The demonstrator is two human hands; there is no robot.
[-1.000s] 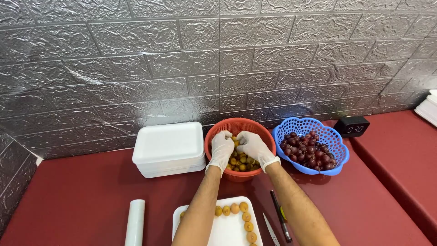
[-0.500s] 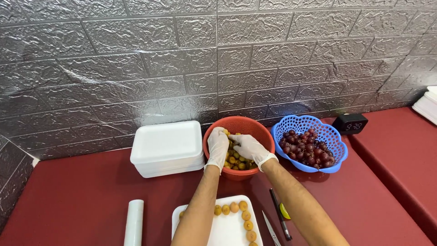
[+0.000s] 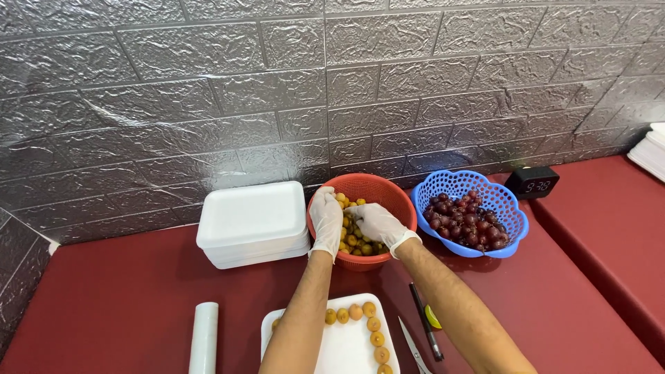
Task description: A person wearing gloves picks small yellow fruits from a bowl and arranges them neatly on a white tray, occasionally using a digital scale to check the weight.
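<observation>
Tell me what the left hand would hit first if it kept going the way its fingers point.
Probably the far wall of the orange-red plastic basket: the gloved left hand points away over the small yellow fruits, though depth is unclear.

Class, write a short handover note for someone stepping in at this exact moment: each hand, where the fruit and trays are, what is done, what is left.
Left hand and right hand, both gloved, reach into the orange basket of small yellow fruits.
White tray in front: a partial row of yellow fruits along its top and right edge; the rest bare.
Blue basket of dark red fruits to the right; stacked white foam boxes to the left.
</observation>
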